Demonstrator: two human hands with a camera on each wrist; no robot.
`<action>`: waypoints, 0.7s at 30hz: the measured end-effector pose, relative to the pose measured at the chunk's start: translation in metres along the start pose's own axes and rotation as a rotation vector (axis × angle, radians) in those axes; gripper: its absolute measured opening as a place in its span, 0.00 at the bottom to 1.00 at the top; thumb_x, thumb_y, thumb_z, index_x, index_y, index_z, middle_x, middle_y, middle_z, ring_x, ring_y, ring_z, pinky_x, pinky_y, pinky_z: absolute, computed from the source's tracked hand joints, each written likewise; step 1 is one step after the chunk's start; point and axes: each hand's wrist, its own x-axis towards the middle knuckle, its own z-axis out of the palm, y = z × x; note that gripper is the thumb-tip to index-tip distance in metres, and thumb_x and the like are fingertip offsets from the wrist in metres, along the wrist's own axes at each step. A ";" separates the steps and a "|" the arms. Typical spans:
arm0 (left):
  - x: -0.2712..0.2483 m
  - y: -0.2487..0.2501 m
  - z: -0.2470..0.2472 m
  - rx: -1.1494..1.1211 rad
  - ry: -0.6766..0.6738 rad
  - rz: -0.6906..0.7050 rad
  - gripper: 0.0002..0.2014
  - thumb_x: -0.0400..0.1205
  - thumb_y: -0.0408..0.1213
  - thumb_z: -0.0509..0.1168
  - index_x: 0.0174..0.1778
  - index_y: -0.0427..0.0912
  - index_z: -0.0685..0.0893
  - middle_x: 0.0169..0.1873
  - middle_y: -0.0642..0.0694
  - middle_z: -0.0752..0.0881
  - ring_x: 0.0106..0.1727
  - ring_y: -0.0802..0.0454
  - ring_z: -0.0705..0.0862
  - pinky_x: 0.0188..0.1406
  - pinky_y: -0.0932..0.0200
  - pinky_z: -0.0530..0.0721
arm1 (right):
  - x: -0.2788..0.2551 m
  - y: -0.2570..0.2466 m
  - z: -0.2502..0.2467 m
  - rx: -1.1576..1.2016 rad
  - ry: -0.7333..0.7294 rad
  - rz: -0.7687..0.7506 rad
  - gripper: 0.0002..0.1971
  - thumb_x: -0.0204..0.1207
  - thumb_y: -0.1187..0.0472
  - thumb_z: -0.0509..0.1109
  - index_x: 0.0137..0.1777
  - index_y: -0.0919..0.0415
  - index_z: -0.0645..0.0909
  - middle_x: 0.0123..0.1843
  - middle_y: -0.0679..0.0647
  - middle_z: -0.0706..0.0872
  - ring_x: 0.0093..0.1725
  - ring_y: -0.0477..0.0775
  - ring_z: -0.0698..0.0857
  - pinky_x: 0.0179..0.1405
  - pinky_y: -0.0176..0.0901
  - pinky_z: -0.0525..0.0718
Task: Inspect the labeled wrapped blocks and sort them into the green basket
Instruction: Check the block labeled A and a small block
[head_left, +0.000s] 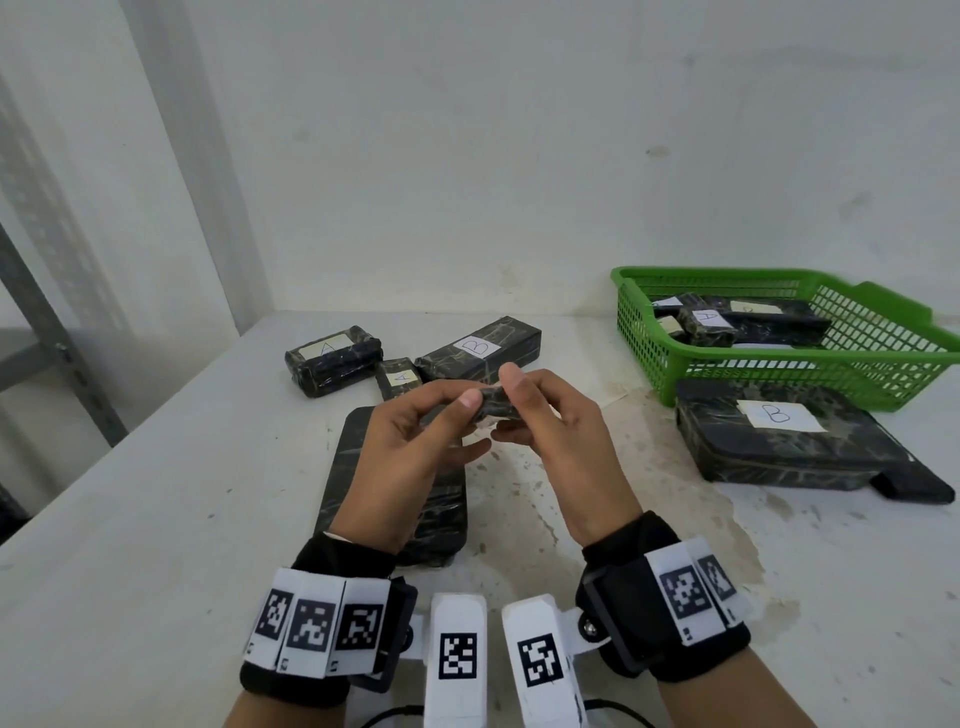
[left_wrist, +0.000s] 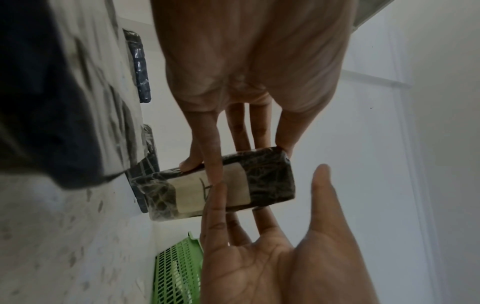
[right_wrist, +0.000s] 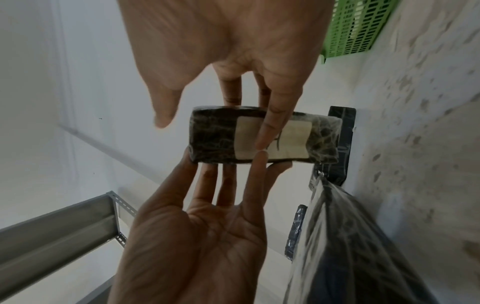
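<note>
Small wrapped block (head_left: 497, 404) held up between both my hands, above the table (head_left: 156, 519).

Left hand (head_left: 415, 441) and right hand (head_left: 550, 426) each pinch it, fingers at its edges; its paper label (right_wrist: 272, 142) faces my palms, letter hidden by a finger. Green basket (head_left: 883, 374) sits well apart at far right, holding other blocks.
</note>
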 end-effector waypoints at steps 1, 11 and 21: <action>0.000 0.001 0.000 -0.003 -0.006 -0.006 0.11 0.80 0.42 0.70 0.51 0.39 0.91 0.53 0.28 0.87 0.56 0.31 0.85 0.48 0.53 0.90 | 0.000 -0.001 0.001 -0.003 0.002 0.008 0.23 0.71 0.43 0.73 0.48 0.66 0.86 0.47 0.59 0.90 0.49 0.54 0.90 0.50 0.45 0.90; 0.000 -0.001 -0.001 0.045 -0.061 0.010 0.15 0.76 0.45 0.71 0.52 0.40 0.90 0.55 0.32 0.88 0.55 0.40 0.88 0.49 0.55 0.88 | 0.001 -0.001 0.001 0.002 0.039 0.039 0.22 0.71 0.46 0.76 0.49 0.67 0.86 0.44 0.56 0.89 0.44 0.48 0.89 0.46 0.42 0.89; -0.002 0.003 0.001 0.032 -0.098 -0.022 0.11 0.77 0.41 0.72 0.53 0.43 0.89 0.56 0.36 0.88 0.56 0.43 0.89 0.48 0.54 0.89 | 0.001 -0.003 -0.001 -0.016 0.039 0.055 0.10 0.75 0.54 0.76 0.50 0.60 0.89 0.47 0.57 0.91 0.49 0.56 0.90 0.56 0.58 0.89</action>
